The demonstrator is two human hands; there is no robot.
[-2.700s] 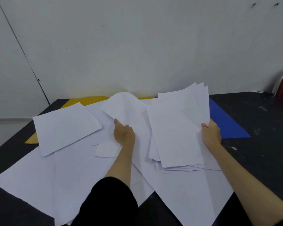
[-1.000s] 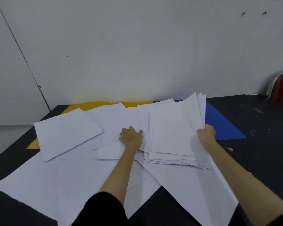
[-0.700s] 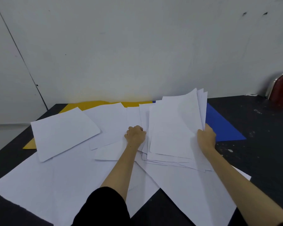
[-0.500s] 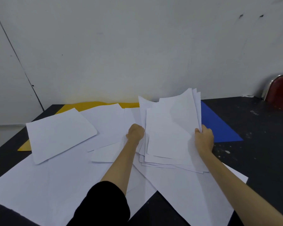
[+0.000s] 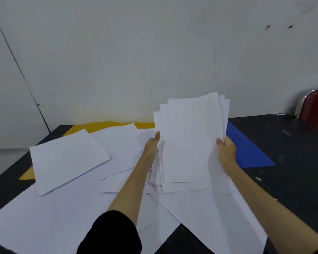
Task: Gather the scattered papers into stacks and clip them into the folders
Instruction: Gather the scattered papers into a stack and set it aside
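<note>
A loose stack of white papers (image 5: 189, 142) is held up, tilted toward me, above the table. My left hand (image 5: 151, 145) holds its left edge and my right hand (image 5: 226, 149) grips its right edge, thumb on the front sheet. The sheets are fanned unevenly at top and bottom. More white sheets (image 5: 68, 158) lie scattered over the dark table (image 5: 292, 158). A yellow folder (image 5: 97, 126) lies flat at the back left, mostly under paper. A blue folder (image 5: 246, 153) lies behind my right hand, partly hidden by the stack.
A white wall stands right behind the table. A red chair back with a metal frame (image 5: 314, 107) shows at the far right. Large white sheets (image 5: 209, 217) hang over the table's near edge. Bare tabletop shows on the right side.
Both hands closed in on the stack's sides and lifted it off the table, tipping it more upright. The fanned sheets have drawn closer together.
</note>
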